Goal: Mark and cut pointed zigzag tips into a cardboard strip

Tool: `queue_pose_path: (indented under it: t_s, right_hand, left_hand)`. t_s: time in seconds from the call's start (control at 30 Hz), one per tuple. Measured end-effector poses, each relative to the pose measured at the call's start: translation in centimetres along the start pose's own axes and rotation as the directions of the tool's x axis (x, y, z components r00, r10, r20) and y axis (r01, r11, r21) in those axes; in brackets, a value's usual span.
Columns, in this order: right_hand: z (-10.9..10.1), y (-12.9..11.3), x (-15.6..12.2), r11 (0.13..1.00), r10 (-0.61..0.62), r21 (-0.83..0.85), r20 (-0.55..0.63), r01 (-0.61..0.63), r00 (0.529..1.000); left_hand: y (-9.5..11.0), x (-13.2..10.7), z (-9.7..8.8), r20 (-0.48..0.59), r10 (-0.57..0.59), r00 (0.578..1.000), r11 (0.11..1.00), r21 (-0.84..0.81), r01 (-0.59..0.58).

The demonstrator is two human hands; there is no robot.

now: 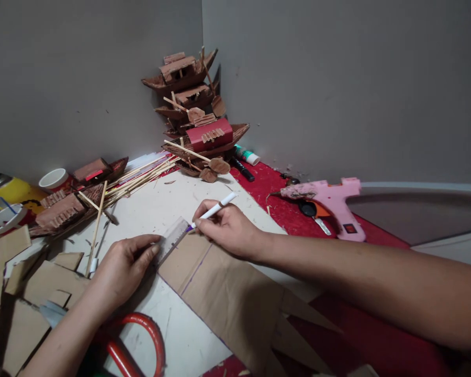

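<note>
My right hand (230, 228) is closed around a white marker pen (219, 206), its purple tip down at the far edge of a brown cardboard sheet (223, 293). Along that edge lies a clear ruler (173, 240), and my left hand (129, 267) pinches its near end between thumb and fingers. A purple line runs across the cardboard, parallel to the ruler. Red-handled scissors (157, 340) rest beside my left forearm, which partly covers them.
Model boats (210, 137) are stacked in the back corner, with thin wooden sticks (141, 180) to their left. A pink glue gun (329, 199) lies at right on the red cloth (265, 186). Cardboard scraps (51, 285), a white cup (55, 179) and a yellow bottle (13, 191) are at left.
</note>
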State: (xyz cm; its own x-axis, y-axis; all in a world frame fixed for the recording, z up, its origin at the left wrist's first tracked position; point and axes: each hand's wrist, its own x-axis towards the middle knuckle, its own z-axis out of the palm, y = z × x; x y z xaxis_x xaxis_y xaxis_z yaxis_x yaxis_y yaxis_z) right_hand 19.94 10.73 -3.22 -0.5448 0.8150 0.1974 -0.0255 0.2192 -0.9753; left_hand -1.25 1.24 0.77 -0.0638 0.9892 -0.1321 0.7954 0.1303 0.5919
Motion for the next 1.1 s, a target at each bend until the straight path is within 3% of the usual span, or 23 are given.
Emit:
queue_pose_path:
  t_s: [0.37, 1.1]
  right_hand:
    - [0.28, 0.08, -0.14, 0.994, -0.077, -0.064, 0.134, 0.086, 0.988]
    - [0.36, -0.08, -0.05, 0.979, -0.115, -0.145, 0.193, 0.144, 0.974]
  left_hand:
    - [-0.06, -0.15, 0.0, -0.007, 0.001, 1.0, 1.0, 0.007, -0.001]
    - [0.41, -0.19, -0.13, -0.015, 0.02, 1.0, 0.999, 0.05, -0.02]
